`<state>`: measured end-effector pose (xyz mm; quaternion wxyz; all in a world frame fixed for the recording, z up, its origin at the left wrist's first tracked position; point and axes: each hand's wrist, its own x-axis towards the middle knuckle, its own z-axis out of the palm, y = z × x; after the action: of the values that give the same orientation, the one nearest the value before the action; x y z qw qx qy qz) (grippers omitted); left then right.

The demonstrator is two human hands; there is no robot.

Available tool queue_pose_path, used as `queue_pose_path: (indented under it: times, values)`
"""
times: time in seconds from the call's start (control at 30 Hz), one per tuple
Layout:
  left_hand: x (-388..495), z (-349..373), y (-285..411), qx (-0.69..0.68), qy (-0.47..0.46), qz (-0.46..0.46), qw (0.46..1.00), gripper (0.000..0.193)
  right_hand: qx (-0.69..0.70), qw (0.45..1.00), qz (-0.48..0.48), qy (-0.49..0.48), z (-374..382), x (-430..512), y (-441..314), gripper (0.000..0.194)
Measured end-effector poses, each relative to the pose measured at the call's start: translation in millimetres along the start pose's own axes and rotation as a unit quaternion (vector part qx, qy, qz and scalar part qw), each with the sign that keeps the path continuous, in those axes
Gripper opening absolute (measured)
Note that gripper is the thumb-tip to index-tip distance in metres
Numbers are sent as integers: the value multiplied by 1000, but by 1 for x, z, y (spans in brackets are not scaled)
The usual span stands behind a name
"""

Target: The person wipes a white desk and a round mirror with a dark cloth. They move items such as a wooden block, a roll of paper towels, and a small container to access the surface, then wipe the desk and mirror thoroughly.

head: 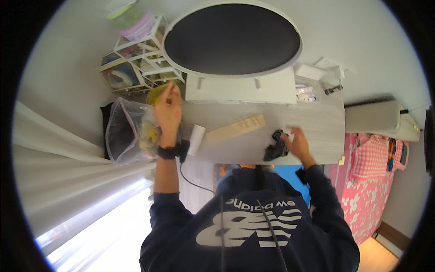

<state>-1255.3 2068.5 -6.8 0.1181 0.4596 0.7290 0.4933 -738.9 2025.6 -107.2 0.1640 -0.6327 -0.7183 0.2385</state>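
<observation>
My left hand [169,108] is raised over the left end of the grey desk [316,136], in front of a yellow container [153,94]. Its fingers point away from me, and whether they grip anything is hidden. Beside that forearm lies a clear plastic bag [129,115] with yellowish contents. My right hand [299,144] hovers at a crumpled black plastic or cloth item [278,149], thumb and forefinger apart; contact with it is unclear. Between the hands are a white cylinder [196,139] and a flat, pale wooden strip [234,129].
An oval mirror [234,73] with a white rim stands over a white drawer unit [238,90] at the back. White-framed organizers [142,73] are stacked at left, below a green-and-purple tub [136,23]. A cable [195,186] runs from my left wrist strap. A pink bed [363,200] is at right.
</observation>
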Motion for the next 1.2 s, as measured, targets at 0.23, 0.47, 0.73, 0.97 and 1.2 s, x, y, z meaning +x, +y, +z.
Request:
queue_pose_path:
  times: [0.23,0.47,0.73,0.97,1.2]
  values:
    - [12,-29,63,-56,12,1,998,35,-53,998,30,-26,66,-23,16,61]
    - [51,-80,127,-15,-22,132,991,31,205,971,121,18,21,9,1,35]
    - [106,-87,191,63,-167,287,941,39,588,798,-3,133,-63,88,-215,15]
    - [161,-70,216,32,-334,278,900,41,780,592,5,201,-82,165,-351,32]
    - [186,-55,196,-14,-364,307,879,46,791,574,5,210,-86,177,-409,50]
